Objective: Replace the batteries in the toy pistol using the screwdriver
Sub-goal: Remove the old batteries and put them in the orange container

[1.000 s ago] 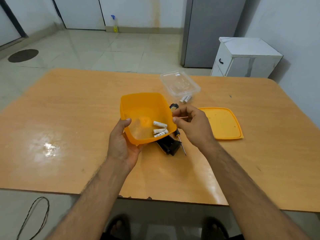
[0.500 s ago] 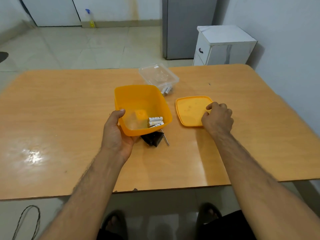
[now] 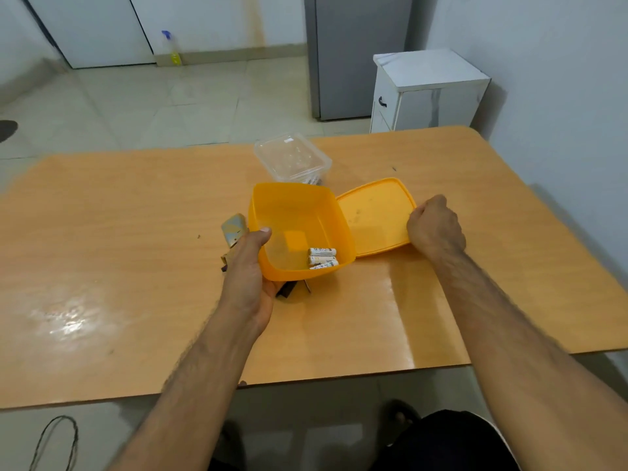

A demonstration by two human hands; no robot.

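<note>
Left grip [image 3: 249, 266] clasps the orange box [image 3: 299, 212]; right grip [image 3: 435, 226] pinches its lid [image 3: 373, 215] beside it. Three batteries [image 3: 322, 257] lie inside the box: light, smooth, likely to roll, best pinched at mid-length.

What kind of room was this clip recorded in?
Probably a home kitchen or dining area: a wooden table on a tiled floor, a grey fridge against the wall beside a small white cabinet, and a spray bottle on the floor.
</note>
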